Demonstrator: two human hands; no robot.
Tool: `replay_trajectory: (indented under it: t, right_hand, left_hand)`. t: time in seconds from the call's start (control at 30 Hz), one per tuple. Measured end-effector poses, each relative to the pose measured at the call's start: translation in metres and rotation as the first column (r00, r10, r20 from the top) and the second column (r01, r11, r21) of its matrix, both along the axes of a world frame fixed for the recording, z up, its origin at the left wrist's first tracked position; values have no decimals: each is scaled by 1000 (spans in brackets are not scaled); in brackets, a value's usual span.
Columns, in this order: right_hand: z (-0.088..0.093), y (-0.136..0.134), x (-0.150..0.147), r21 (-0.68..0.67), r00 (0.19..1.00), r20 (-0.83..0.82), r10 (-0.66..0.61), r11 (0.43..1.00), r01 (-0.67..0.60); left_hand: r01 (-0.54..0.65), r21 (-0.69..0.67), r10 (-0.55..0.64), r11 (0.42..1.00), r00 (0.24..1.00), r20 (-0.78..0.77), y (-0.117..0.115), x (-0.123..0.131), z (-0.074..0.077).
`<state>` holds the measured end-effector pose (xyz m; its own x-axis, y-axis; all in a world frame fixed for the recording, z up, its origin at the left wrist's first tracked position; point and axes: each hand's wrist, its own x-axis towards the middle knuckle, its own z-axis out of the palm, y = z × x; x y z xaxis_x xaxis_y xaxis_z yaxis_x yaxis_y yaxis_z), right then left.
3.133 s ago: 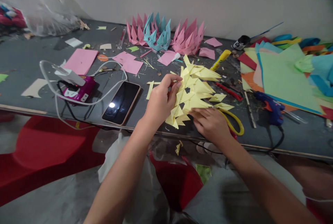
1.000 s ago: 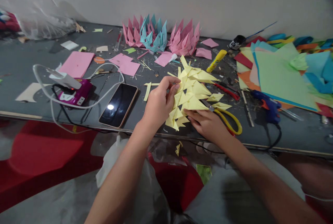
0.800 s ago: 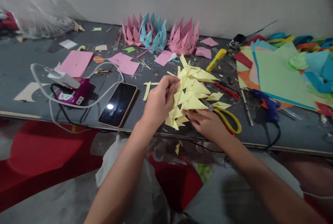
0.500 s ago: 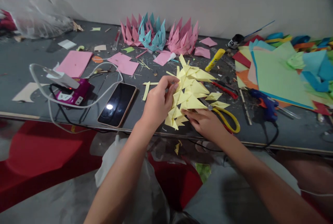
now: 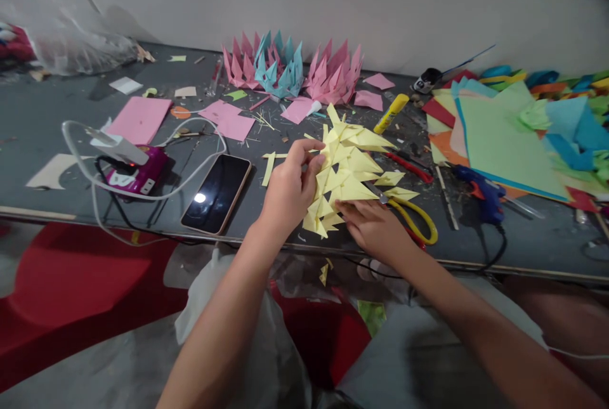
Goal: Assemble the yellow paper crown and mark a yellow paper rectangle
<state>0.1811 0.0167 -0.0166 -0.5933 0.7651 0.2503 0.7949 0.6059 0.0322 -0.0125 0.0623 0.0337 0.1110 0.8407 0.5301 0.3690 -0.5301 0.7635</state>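
Observation:
A pale yellow folded-paper piece (image 5: 352, 174), made of several overlapping pointed units, lies before me at the table's front edge. My left hand (image 5: 288, 190) pinches its left side between thumb and fingers. At the lower right edge, my right hand (image 5: 375, 228) grips it with curled fingers; the fingertips are partly hidden. Beside that hand are scissors (image 5: 421, 222) with yellow handles, their blades partly covered by loose yellow points (image 5: 402, 193). A red-handled tool (image 5: 412, 168) rests just to the right of the paper. A yellow glue stick (image 5: 391, 113) is behind it.
Pink (image 5: 335, 73) and turquoise (image 5: 280, 70) folded-paper crowns stand near the wall. To the left are a phone (image 5: 219, 193) and a purple power adapter (image 5: 137, 171) with looping cables. A blue glue gun (image 5: 488, 196) and stacked coloured paper (image 5: 507, 130) lie to the right.
The view has shifted slightly. Both hands keep their places on the yellow folded paper, with barely any finger movement visible.

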Motion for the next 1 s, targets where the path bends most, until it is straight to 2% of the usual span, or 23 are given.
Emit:
replay_trajectory:
  t: [0.23,0.33,0.47,0.57,0.67,0.8,0.9,1.0]
  right_hand:
    - [6,-3,-4,-35,996,59,-64,997,66]
    - [7,-2,0,-67,999,-16,-48,997,47]
    - [12,1,3,-81,980,-162,-111,992,99]
    - [16,2,-3,-209,975,-211,-65,978,20]
    - [17,3,-10,-308,982,-190,10,949,-70]
    - [16,6,-13,-345,984,-178,-20,938,-43]
    - [20,10,-11,-376,972,-234,-31,925,-61]
    - [21,14,-9,-351,955,-288,-78,936,-29]
  left_hand:
    - [-11,9,12,1000,1000,-16,0,-1,-2]
    - [-18,22,19,1000,999,-32,-2,-1,-2]
    - [-14,32,15,999,999,-39,-3,0,-1]
    - [-10,27,11,1000,999,-37,-4,0,-2]
    - [-15,17,16,1000,999,-45,-3,1,-2]
    - [-13,11,13,1000,998,-60,-4,2,-1]
    - [-16,8,17,1000,998,-68,-4,1,-2]
    - [-13,13,14,1000,997,-72,-3,1,-3]
